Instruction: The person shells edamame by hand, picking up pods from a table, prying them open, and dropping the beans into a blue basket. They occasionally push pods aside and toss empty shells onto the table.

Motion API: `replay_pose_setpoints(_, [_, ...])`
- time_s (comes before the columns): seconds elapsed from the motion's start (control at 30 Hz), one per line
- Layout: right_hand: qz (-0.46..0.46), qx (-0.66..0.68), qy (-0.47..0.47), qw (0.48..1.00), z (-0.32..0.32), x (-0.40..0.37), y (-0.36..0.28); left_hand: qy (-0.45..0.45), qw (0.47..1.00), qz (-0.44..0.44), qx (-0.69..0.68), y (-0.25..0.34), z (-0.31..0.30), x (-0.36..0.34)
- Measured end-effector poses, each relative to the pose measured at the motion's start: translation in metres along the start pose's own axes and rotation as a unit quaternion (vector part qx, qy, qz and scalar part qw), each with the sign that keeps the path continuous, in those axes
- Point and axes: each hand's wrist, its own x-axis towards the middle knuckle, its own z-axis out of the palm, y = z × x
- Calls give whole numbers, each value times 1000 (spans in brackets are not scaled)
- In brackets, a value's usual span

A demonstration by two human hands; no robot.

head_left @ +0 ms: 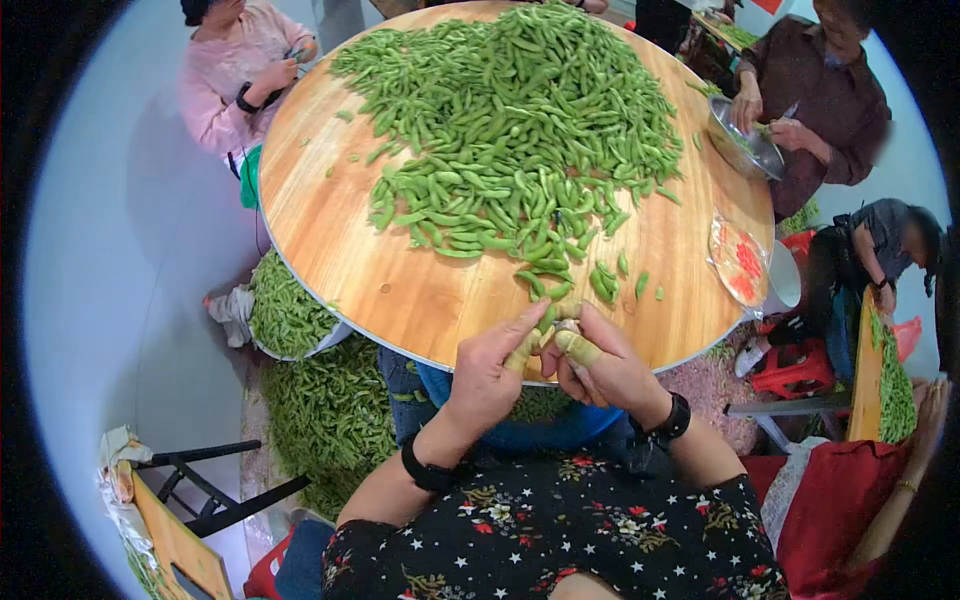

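At the near edge of the round wooden table (pixel 310 190), my left hand (pixel 488 368) pinches a green soybean pod (pixel 546 318) between thumb and forefinger. My right hand (pixel 608 362) meets it fingertip to fingertip, its thumb and forefinger closed. Whatever lies between the right fingertips is mostly hidden. Yellowish coverings wrap the thumbs and some fingers of both hands. Just beyond the hands lie a few loose pods (pixel 605 283). A large heap of green soybean pods (pixel 520 120) spreads over the middle and far side of the table.
Below my hands is a blue tub (pixel 565 432). Pods pile on the floor (pixel 330 430) at left, beside a filled sack (pixel 288 305). A plastic bag (pixel 738 262) lies at the right rim. Another person's hands work over a steel bowl (pixel 762 160). Several people sit around.
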Motion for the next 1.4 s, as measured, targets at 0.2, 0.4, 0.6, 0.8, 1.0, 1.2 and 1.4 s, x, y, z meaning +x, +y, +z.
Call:
replay_pose_setpoints(0.2, [-6,8,15,1000,-4,-8,-4,-27,994,68,81,15,0,8])
replay_pose_setpoints(0.4, [66,180,-50,980,-26,-18,-8,-146,928,-174,-295,8,-2,13])
replay_pose_setpoints(0.6, [64,244,-20,967,-32,-13,4,-134,937,-241,-215,11,12,26])
replay_pose_setpoints(0.8, [44,108,56,992,-23,-10,4,-6,950,196,244,6,27,25])
replay_pose_setpoints(1.0, [-74,-158,134,976,-28,3,20,-21,994,-101,26,-10,24,30])
replay_pose_setpoints(1.2, [-206,-352,203,890,-34,-1,8,-11,967,127,220,-6,25,30])
replay_pose_setpoints(1.4, [-308,-432,185,827,-38,13,25,-57,962,162,214,2,26,25])
